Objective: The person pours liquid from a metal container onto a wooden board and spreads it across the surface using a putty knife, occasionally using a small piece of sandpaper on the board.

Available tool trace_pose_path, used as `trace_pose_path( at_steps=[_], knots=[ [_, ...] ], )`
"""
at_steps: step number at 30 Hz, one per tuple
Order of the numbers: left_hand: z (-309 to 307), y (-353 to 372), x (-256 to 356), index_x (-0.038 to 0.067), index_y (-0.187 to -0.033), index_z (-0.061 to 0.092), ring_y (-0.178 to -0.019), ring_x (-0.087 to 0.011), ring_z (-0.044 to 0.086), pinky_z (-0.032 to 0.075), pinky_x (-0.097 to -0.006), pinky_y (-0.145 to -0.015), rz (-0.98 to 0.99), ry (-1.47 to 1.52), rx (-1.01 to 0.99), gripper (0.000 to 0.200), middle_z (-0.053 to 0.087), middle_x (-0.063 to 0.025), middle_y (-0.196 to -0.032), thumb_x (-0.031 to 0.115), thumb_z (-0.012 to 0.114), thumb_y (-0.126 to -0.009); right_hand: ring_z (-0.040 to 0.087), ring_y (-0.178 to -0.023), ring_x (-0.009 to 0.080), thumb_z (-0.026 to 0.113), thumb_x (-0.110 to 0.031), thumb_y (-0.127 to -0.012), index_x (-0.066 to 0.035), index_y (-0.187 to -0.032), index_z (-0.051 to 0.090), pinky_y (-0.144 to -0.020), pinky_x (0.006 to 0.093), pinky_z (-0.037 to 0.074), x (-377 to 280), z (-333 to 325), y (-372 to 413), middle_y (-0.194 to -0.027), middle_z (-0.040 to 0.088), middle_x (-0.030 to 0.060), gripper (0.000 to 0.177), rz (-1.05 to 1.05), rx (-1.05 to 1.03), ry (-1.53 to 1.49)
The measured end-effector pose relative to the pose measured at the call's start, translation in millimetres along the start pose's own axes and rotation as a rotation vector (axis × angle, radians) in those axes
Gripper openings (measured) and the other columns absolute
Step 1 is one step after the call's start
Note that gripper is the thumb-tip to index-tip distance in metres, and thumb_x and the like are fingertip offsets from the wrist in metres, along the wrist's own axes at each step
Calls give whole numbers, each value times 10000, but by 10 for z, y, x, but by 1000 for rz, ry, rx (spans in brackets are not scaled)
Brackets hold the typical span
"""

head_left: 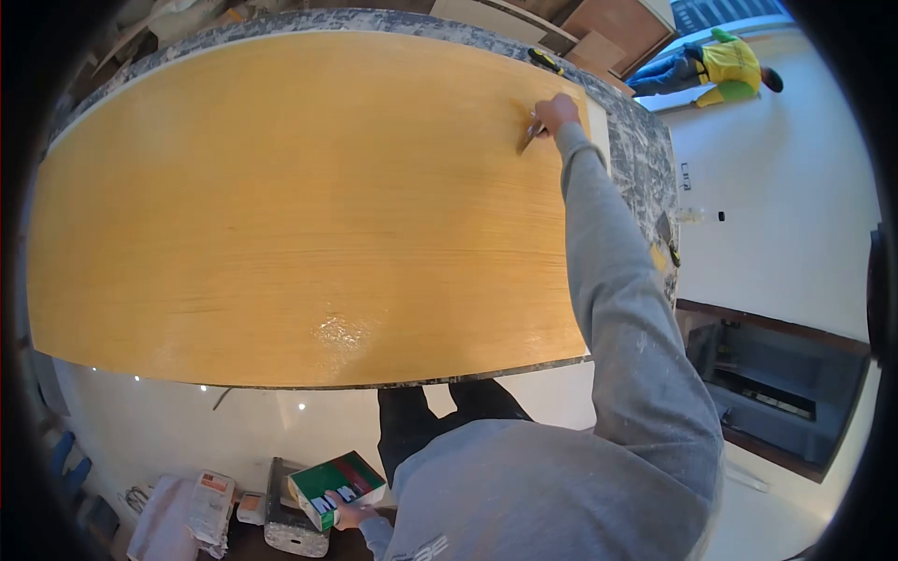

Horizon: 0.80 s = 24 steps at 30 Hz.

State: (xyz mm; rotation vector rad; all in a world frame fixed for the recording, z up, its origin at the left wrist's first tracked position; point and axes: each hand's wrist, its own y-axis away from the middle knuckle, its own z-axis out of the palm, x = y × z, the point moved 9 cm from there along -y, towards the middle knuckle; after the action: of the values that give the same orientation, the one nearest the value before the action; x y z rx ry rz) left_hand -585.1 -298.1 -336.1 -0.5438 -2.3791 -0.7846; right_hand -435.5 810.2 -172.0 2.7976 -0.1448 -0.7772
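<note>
My right hand (pixel 558 110) is closed on a flat scraper (pixel 529 137), its blade against the far right part of a large yellow-tan wood-grain sheet (pixel 281 206). A wet shine shows on the sheet near its front edge. Down by my left side, my left hand (pixel 351 513) grips a green box-shaped container (pixel 335 481) with white lettering and a dark red stripe. The sheet lies on a paint-smeared table (pixel 645 168).
A black-and-yellow utility knife (pixel 545 62) lies on the table's far edge. A putty knife (pixel 666 229) rests at the right edge. Bags (pixel 211 505) and a dusty case (pixel 290 524) stand behind me at left. A person (pixel 725 70) in yellow is at far right.
</note>
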Motion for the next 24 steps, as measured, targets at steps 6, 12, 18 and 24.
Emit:
trace_pose_path(
  at_steps=[6,12,18,24],
  knots=[
    [317,279,368,42,-1359,549,-1163,-335,657,547,-622,-920,-22,100,-176,703,636,-155,-1354,296,899,-804,720,-1043,357,624,-215,-869,-51,-1234,695,-916,474,574,-1525,610,-11,-1159,725,212,406,-694,54,531],
    [633,714,790,64,-1418,322,-1249,-336,601,522,-635,-948,-41,11,-310,924,538,-170,-1453,353,920,-775,634,-1152,333,601,-74,-839,-240,-1272,706,-995,440,508,-931,484,382,-1192,718,101,476,-988,4,790],
    [586,177,343,97,-1501,349,-1314,-370,544,484,-716,-971,-39,-155,-249,1043,459,-170,-1519,450,942,-719,637,-1089,328,603,70,-757,-157,-1202,713,-948,429,524,161,90,1789,-1148,721,73,511,-1009,-120,627],
    [667,664,849,39,-1340,587,-1194,-340,632,555,-611,-906,-8,-260,-256,762,642,-133,-1361,428,910,-771,690,-1024,413,646,-200,-905,-123,-1217,739,-924,480,548,222,-626,1039,-1079,736,211,335,-553,-161,591]
  ],
)
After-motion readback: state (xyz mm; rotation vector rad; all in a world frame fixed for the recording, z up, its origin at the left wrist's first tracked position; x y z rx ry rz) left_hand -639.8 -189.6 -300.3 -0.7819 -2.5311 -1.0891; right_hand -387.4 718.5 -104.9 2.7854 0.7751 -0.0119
